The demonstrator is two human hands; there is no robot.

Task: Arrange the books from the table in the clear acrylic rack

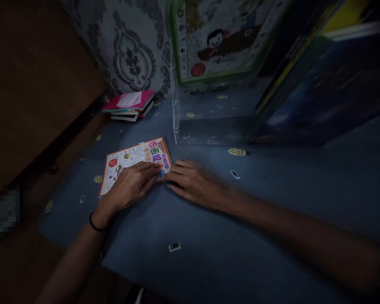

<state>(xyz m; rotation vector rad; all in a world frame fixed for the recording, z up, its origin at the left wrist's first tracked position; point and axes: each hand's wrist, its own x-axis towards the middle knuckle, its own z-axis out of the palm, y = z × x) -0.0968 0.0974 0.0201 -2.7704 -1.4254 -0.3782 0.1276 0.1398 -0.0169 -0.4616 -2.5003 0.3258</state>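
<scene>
Booklet (134,155) flat on tablecloth (228,253) | left hand (131,183) across booklet, right hand (191,181) at its near-right corner, fingers bent — any grip, I can't tell | I'd press lightly, sparing that corner creases | book stack (131,100), clear rack (215,130) — beyond booklet

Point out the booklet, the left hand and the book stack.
Booklet (132,155): head view, drawing on its cover.
Left hand (130,184): head view, back of the hand.
Book stack (129,101): head view, top book's cover.
</scene>
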